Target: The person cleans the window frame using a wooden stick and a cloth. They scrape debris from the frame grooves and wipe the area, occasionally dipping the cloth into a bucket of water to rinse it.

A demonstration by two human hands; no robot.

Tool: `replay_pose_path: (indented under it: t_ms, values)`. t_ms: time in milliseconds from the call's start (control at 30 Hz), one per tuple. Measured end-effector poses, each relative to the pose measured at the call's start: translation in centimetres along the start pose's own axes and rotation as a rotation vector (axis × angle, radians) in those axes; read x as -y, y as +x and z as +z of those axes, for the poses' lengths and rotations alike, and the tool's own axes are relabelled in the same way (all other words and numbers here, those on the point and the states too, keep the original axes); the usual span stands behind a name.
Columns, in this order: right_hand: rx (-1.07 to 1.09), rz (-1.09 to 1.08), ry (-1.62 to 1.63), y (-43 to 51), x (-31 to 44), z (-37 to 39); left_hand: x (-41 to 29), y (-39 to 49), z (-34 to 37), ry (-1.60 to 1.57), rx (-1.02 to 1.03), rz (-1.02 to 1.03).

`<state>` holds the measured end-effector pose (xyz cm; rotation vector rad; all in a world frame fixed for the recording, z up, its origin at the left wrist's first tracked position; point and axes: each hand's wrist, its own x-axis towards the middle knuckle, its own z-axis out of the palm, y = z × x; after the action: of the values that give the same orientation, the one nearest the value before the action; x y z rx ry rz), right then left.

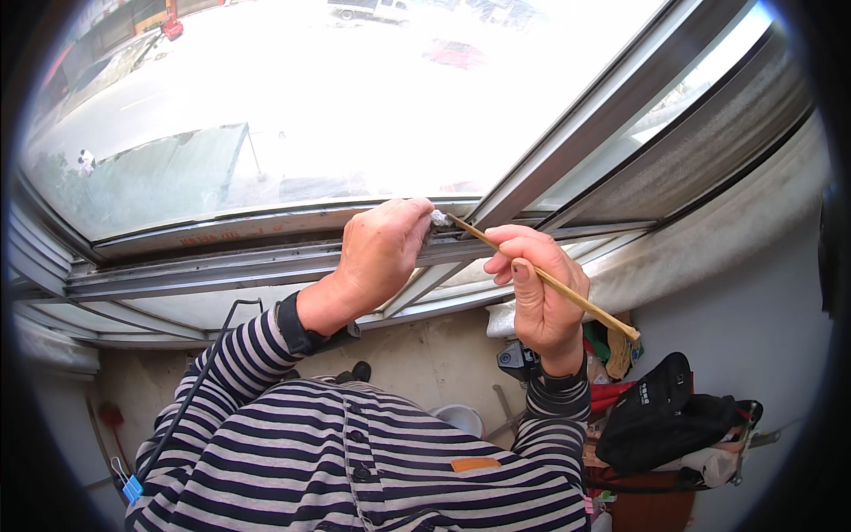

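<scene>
My right hand point(548, 292) grips a thin wooden stick point(577, 299), perhaps bamboo, between thumb and fingers. The stick slants across the lower window rail, its thick end sticking out to the right below the hand. Its narrow tip meets or nearly meets a crumpled greyish-white rag point(439, 218). That rag is pinched in the fingertips of my left hand point(382, 249), which hides part of it. Both hands are over the track of the aluminium sliding window point(266, 271), close to the foot of the slanting upright frame point(565, 113). Dark dirt shows along the track.
The window pane point(319, 126) rises just beyond my hands. On the floor below are a white bucket point(459, 419) and a dark device point(517, 359). A black bag point(655, 412) lies on piled things at the right. A pale curtain point(718, 233) hangs beside the window.
</scene>
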<state>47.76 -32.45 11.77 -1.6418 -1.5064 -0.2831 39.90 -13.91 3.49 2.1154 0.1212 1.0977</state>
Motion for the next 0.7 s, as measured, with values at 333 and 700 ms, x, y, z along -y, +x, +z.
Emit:
replay_pose_path:
  t_ms: [333, 700]
  values:
    - [-0.238, 0.066, 0.141, -1.9, 0.9, -1.2, -0.2, 0.0, 0.4, 0.152, 0.208, 0.105]
    - [-0.46, 0.139, 0.243, -6.2, 0.3, 0.5, -1.2, 0.4, -0.9, 0.041, 0.07, 0.124]
